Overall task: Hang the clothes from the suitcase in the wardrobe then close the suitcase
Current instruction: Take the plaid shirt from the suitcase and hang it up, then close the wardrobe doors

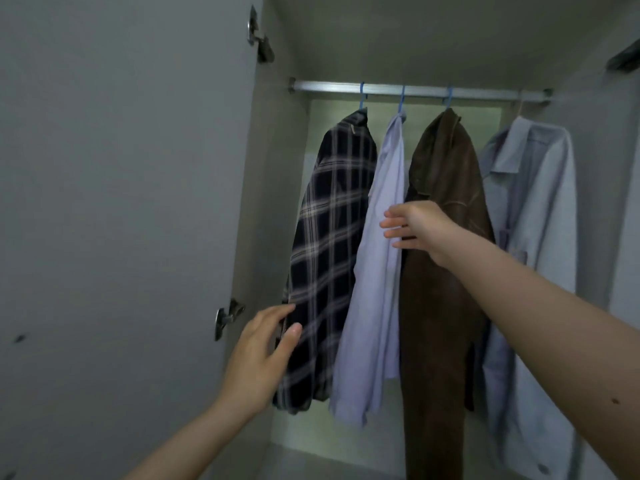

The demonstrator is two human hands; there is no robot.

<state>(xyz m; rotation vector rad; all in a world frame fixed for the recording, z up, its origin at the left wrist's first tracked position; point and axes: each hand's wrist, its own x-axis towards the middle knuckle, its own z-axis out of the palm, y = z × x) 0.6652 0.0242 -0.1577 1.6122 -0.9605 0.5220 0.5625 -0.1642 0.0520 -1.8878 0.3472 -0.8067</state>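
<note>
Four garments hang from the silver metal rail [415, 91] inside the grey wardrobe [273, 202], all with the long axis straight down: a dark checked shirt [332, 258], a pale lilac shirt [377, 271], a brown suede jacket [440, 271] and a light blue shirt [533, 220]. I count three blue hanger hooks; the fourth hook is pale. The left hand [259, 355] is wide, its fingers at the lower edge of the checked shirt, so it is the nearer one to that shirt. The right hand [415, 230] is also wide and holds nothing, between the lilac shirt and the jacket. The suitcase is not in view, so probably closing it remains.
</note>
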